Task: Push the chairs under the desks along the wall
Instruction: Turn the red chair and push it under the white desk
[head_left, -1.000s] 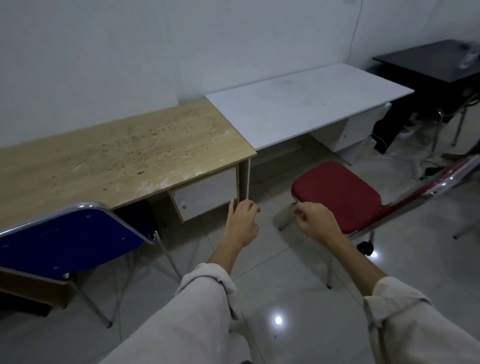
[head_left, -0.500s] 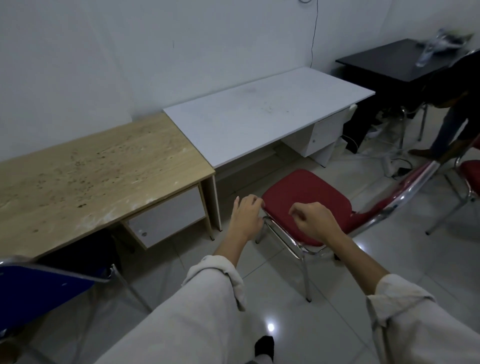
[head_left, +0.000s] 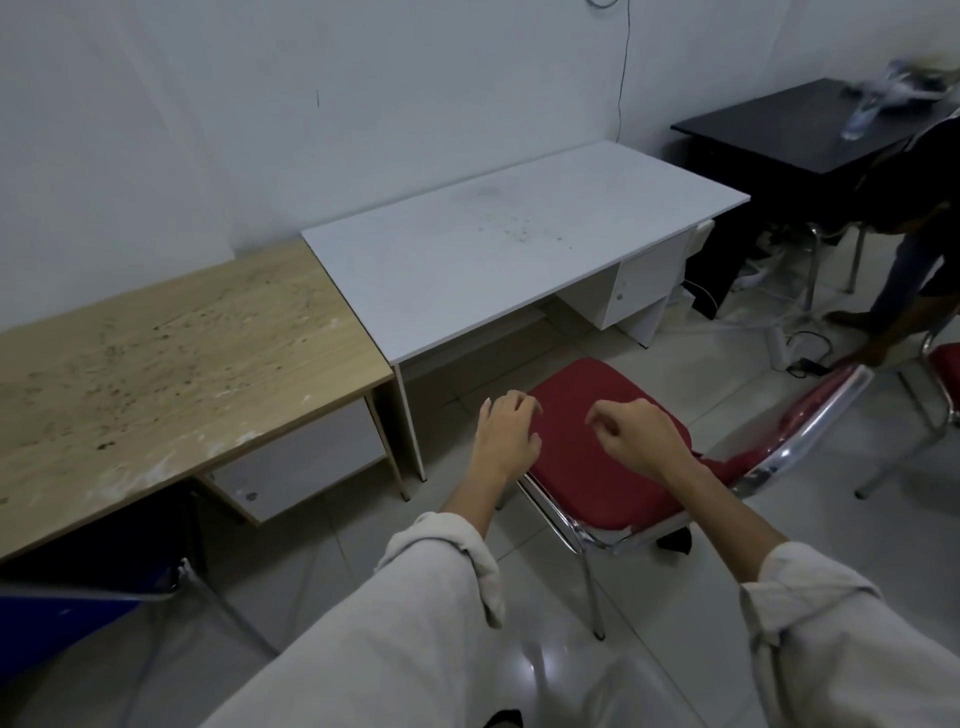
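A red padded chair (head_left: 587, 457) with a chrome frame stands on the tiled floor in front of the white desk (head_left: 498, 249), its backrest (head_left: 826, 410) pointing right. My left hand (head_left: 506, 436) hovers over the seat's left edge, fingers loosely curled, holding nothing. My right hand (head_left: 636, 436) hangs above the middle of the seat, fingers bent and empty. A wooden desk (head_left: 171, 364) stands left of the white one. A blue chair (head_left: 62, 613) sits at the lower left, partly under the wooden desk.
A black desk (head_left: 810, 130) with clutter stands at the far right by the wall. A person (head_left: 914, 249) bends there beside another red chair (head_left: 945, 374). Cables and a power strip (head_left: 779, 343) lie on the floor.
The view has swung right and closer to the red chair. Both hands now hang over its seat; the blue chair has slid toward the lower left corner.
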